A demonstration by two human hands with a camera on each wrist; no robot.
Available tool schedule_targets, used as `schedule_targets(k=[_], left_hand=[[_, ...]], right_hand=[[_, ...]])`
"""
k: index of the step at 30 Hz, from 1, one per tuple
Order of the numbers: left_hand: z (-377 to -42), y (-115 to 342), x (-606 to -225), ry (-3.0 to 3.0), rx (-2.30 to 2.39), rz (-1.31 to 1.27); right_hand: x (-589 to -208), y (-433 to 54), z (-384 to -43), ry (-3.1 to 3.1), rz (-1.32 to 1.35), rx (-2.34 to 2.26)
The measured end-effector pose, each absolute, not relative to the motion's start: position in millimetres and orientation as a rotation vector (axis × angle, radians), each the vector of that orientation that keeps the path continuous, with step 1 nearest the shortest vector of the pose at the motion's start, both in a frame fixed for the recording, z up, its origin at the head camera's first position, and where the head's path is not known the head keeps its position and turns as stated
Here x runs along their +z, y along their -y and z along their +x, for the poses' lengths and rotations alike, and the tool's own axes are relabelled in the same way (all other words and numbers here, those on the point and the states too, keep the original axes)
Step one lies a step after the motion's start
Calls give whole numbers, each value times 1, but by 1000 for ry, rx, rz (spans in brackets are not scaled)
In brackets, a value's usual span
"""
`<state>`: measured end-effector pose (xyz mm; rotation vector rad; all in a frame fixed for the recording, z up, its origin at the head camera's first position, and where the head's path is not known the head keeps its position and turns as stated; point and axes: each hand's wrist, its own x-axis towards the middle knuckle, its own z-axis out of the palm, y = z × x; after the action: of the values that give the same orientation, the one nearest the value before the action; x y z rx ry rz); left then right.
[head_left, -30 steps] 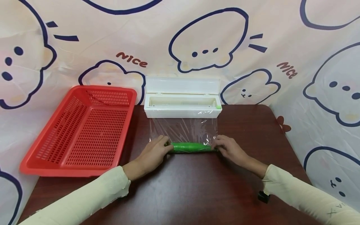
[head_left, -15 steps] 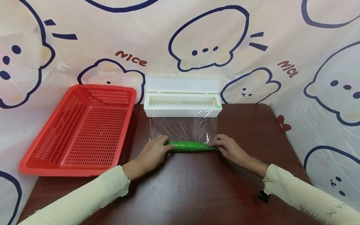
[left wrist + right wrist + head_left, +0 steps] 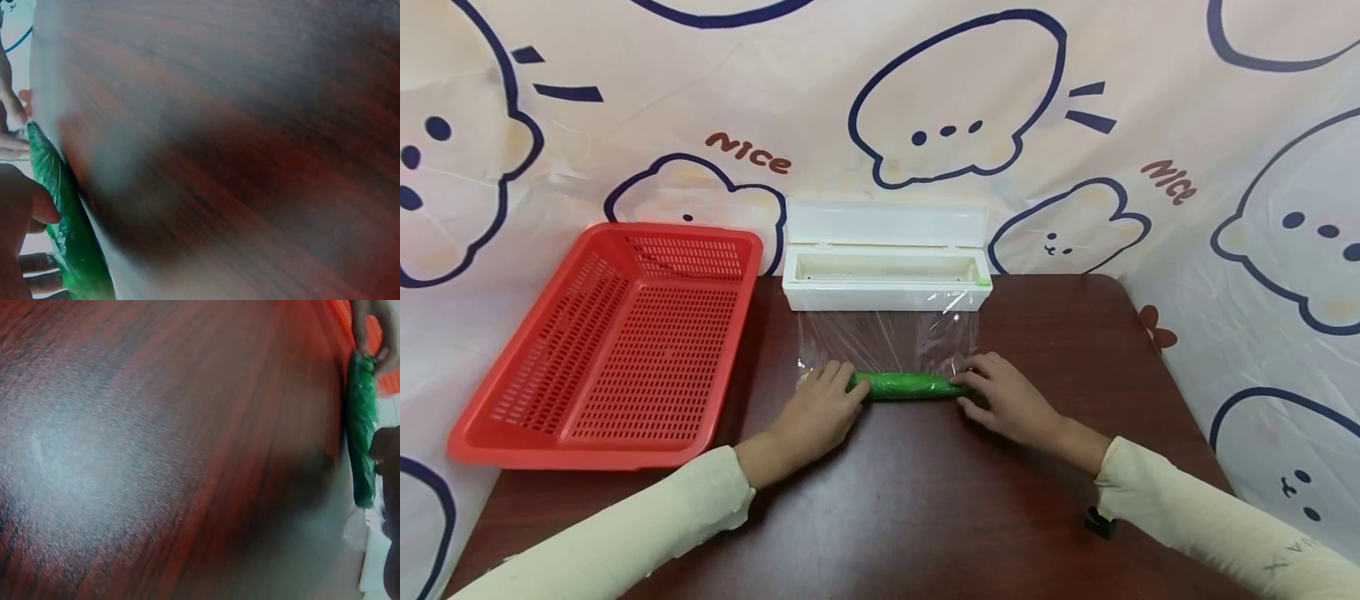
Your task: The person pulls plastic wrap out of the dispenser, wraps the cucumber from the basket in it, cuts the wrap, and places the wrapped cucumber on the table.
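A green cucumber [image 3: 904, 386] wrapped in clear film lies crosswise on the table, in front of a white cling film dispenser [image 3: 887, 297] with its lid raised. Clear cling film [image 3: 887, 342] stretches from the dispenser to the cucumber. My left hand [image 3: 820, 417] holds the cucumber's left end, thumb on the near side and fingers over the top. At the other end my right hand [image 3: 1011, 400] holds it with thumb and fingertips, covering the tip. In the left wrist view the wrapped cucumber [image 3: 65, 212] shows creased, shiny film. The right wrist view also shows the cucumber [image 3: 362, 425] between both hands.
A red plastic basket [image 3: 718, 400] with slotted walls stands on the left of the dark wooden table [image 3: 910, 517]. Cloth printed with cartoon figures [image 3: 955, 100] hangs behind and at the sides. A small black object [image 3: 1099, 522] is by the right sleeve.
The cucumber has turned and shifted slightly away, toward the dispenser. The left fingers have moved further over its top, and the right hand has shifted a little inward along it.
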<state>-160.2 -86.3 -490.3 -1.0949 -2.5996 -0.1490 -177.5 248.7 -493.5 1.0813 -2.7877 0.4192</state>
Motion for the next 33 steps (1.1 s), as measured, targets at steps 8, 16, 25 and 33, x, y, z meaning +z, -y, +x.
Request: schedule_targets(k=[8, 16, 25, 33], left_hand=[[-160, 80, -494, 2558, 57, -1047], [-159, 74, -498, 2507, 279, -1015], [-157, 67, -507, 2369, 447, -994], [-159, 63, -517, 2411, 397, -902]], right_hand=[[-503, -231, -175, 2498, 1272, 21], [-506, -222, -171, 2503, 1242, -136], [-504, -214, -167, 2545, 1242, -400], [-503, -209, -171, 2580, 1190, -391]])
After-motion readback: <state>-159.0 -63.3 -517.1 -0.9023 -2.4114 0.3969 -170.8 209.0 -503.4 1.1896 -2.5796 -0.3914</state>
